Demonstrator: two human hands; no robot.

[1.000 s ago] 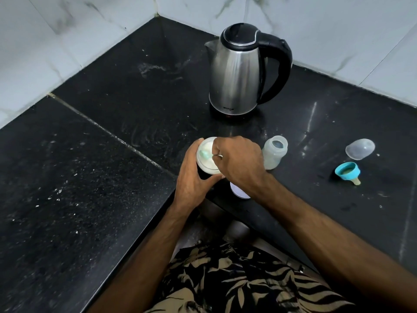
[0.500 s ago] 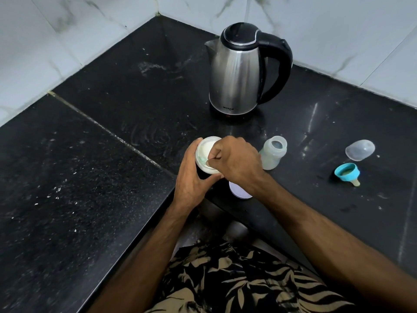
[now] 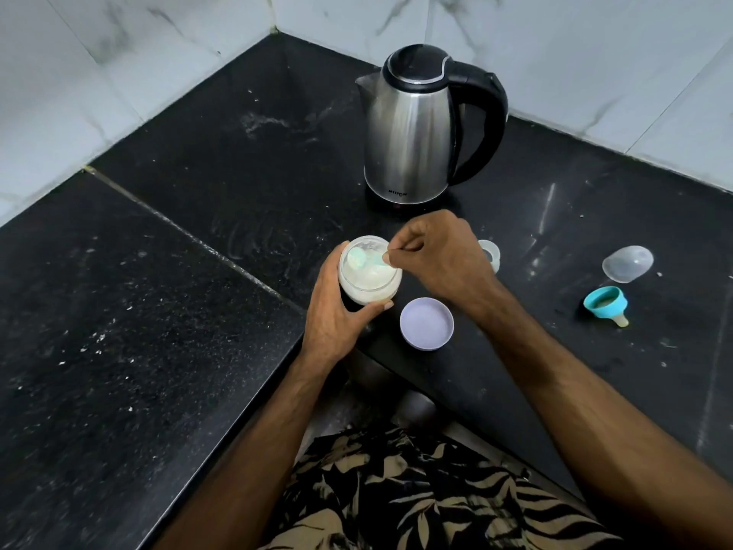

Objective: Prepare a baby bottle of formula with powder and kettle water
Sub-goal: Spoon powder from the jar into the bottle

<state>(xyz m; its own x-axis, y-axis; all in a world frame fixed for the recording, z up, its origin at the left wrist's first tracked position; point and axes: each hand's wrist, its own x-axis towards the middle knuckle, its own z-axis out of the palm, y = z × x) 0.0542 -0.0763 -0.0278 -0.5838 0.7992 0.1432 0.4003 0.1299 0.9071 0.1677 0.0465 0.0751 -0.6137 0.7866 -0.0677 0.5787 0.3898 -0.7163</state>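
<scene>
Left hand point(image 3: 335, 311) grips the powder jar point(image 3: 369, 271) round its side, jar at the desk's point(image 3: 158, 311) front edge, just in front of the kettle point(image 3: 416, 129). Right hand point(image 3: 436, 252) pinches the handle of a pale green scoop point(image 3: 363, 259), bowl down in the powder w/ the handle rising to the rim. Jar lid point(image 3: 426, 323), lilac, lies upturned just right of the jar. Baby bottle point(image 3: 490, 254) stands open behind the right hand, mostly hidden by it. Blue collar w/ teat point(image 3: 606, 305) lies on its side well to the right, clear cap point(image 3: 627, 263) just behind it.

Step in hand, as I judge it: loading a scoop of powder for the bottle.

How to do it well:
- keep the left hand firm on the jar so it can't tip or slide off the edge
- fill the scoop, then level it vs. the rim, no heaping
- lift flat, no tilt; bottle is close but its mouth looks narrow, so bring the scoop right over the opening before tipping
- steady the bottle w/ the left hand if free, since it looks light & easy to knock
- watch the lid beside the jar, easy to nudge w/ the wrist

Writing: kettle base reads "MILTON", small letters low on the steel body. No label readable on jar, bottle or scoop.
</scene>
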